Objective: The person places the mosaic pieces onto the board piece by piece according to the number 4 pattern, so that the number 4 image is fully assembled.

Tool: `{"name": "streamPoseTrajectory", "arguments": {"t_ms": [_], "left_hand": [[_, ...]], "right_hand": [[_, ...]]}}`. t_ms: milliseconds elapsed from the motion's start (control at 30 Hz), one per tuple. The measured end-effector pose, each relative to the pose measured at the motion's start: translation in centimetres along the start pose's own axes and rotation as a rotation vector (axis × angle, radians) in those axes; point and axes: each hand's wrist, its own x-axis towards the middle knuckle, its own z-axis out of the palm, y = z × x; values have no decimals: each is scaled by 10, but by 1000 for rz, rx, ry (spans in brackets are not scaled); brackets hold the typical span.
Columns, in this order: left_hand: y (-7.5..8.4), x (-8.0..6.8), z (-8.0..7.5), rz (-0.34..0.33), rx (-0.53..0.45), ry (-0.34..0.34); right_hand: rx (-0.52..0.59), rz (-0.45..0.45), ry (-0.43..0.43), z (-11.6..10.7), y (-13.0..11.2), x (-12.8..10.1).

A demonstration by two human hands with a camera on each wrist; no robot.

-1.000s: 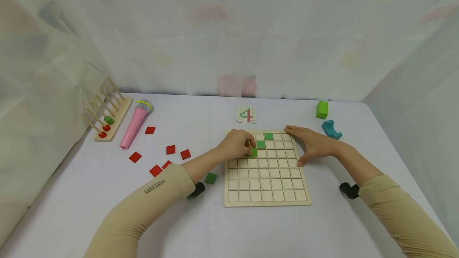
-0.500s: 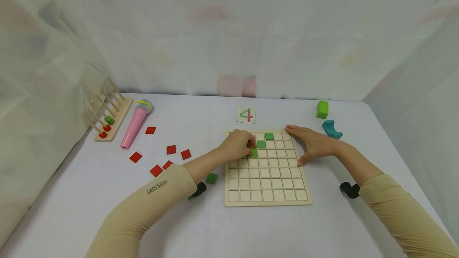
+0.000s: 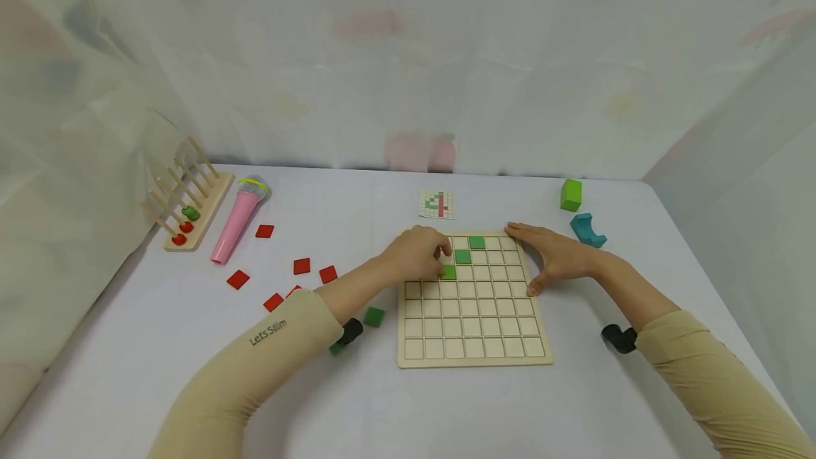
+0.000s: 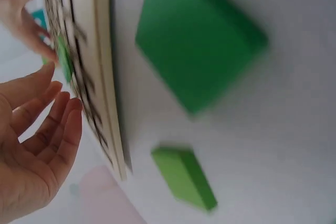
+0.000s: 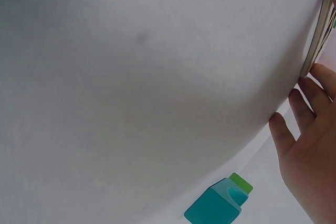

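On the wooden grid board [image 3: 474,335] three green tiles sit in a slanted line near the top, and the lowest green tile [image 3: 449,272] lies right under the left hand [image 3: 417,255]. Its fingers curl down over that tile, but I cannot tell if they pinch it. The right hand [image 3: 556,255] lies flat and open on the board's right edge. Most squares are bare, so I think the picture is just begun. Red tiles [image 3: 301,265] and one loose green tile [image 3: 373,316] wait on the counter [image 3: 382,402]. The little pattern card [image 3: 438,205] lies above the board.
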Motion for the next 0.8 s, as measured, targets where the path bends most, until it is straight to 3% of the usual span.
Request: {"name": "streamPoseTrajectory", "arguments": {"t_ms": [200,400,567,800], "left_hand": [[-20,-8,-25,20,-20,7],[-44,-27,-47,57,-56,-20],[-67,-43,-53,52,-90,-51],[-89,-66,-57,19,-189,-151]], "right_hand": [[-1,14,-3,-1,-2,-1],[-7,16,-5,-2,-2,-1],[-2,17,-4,-1,-2,0],[7,15,-7,-1,-2,0]]}}
